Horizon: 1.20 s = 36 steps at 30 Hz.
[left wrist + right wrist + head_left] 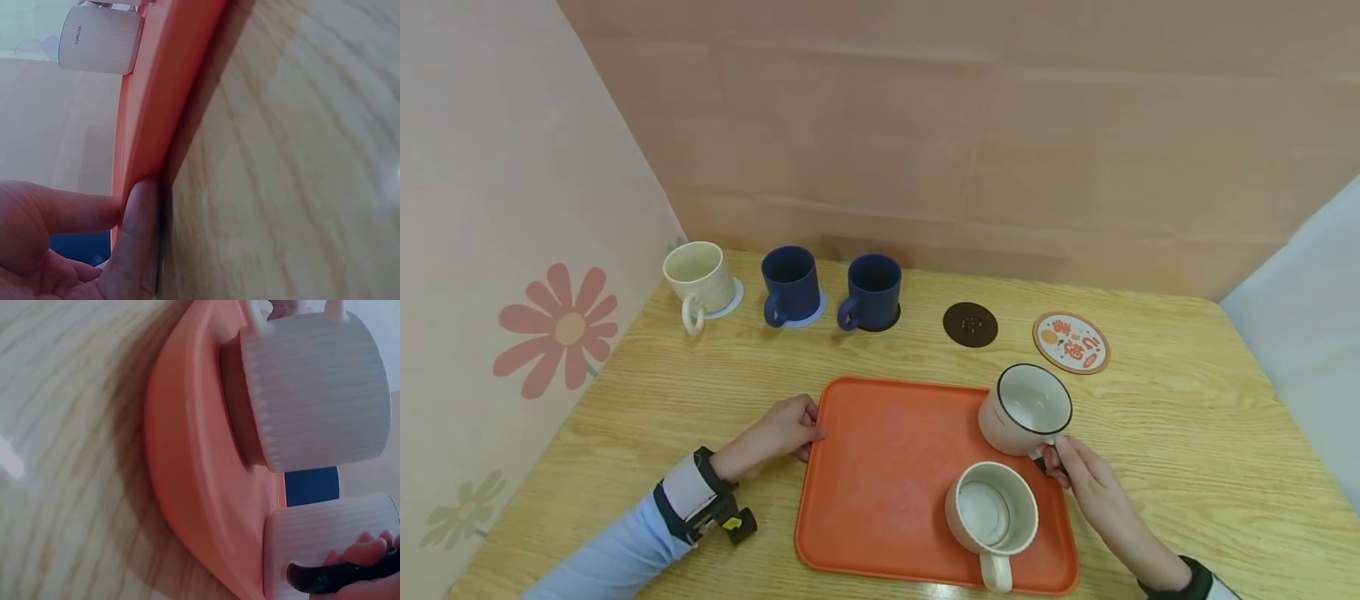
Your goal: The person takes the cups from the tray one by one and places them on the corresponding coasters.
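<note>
My left hand (788,427) pinches the left rim of an orange tray (880,483), thumb on top and fingers at its outer side in the left wrist view. At the tray's right edge, my right hand (1086,475) grips the dark handle of a white mug (1007,429) with a black rim. That mug is over the tray's far right corner, slightly tilted in the head view. Nearer to me on the tray stands a cream ribbed mug (315,394), its handle toward the front edge.
Along the back stand a cream mug (700,279) and two navy mugs (792,287), each on a coaster. To their right lie a bare dark brown coaster (970,325) and a printed orange-rimmed coaster (1071,342). A wall (925,125) rises behind the table.
</note>
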Available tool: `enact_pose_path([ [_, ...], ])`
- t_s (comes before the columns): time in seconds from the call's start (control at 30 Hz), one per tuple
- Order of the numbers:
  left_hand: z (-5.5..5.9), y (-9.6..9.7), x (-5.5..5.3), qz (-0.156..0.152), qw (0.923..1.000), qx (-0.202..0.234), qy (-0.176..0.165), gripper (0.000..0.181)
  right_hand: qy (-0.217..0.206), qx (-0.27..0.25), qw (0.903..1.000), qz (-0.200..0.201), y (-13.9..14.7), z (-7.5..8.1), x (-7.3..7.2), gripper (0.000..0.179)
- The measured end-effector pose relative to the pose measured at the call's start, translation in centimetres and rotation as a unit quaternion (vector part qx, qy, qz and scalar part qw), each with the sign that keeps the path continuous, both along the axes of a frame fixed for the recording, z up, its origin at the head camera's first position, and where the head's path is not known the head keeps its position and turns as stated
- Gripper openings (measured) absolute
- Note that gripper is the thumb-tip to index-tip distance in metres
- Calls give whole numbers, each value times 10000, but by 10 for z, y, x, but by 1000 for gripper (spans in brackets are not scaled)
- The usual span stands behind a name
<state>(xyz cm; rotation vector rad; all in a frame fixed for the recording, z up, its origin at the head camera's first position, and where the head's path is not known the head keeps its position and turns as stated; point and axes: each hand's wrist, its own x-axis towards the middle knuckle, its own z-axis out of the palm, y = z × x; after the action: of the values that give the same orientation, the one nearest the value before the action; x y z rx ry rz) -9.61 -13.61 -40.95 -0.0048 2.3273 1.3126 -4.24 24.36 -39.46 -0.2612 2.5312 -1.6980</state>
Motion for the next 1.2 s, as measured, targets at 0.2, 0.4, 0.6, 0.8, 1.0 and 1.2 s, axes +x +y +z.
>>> enact_pose_path([
  [0.2, 0, 0, 2, 82, 9999, 66, -27, 9, -43, 552, 9977, -398, -3, 2, 0, 37],
  [0.4, 0, 0, 3, 143, 9998, 130, -56, 9, -28, 874, 9937, -696, -3, 3, -1, 38],
  [0.6, 1, 0, 4, 146, 9997, 175, -29, 9, -73, 521, 9957, -766, -1, 0, -4, 36],
  [0.8, 0, 0, 3, 158, 9998, 142, -47, 9, -107, -208, 9978, -621, 1, -4, -4, 36],
  [1.0, -1, 0, 2, 73, 9998, 181, -9, 9, 162, -1467, 9890, 59, 2, -7, -3, 34],
  [1.2, 0, 0, 3, 80, 9998, 150, 37, 9, 550, -1667, 9824, 635, 1, -2, -11, 33],
])
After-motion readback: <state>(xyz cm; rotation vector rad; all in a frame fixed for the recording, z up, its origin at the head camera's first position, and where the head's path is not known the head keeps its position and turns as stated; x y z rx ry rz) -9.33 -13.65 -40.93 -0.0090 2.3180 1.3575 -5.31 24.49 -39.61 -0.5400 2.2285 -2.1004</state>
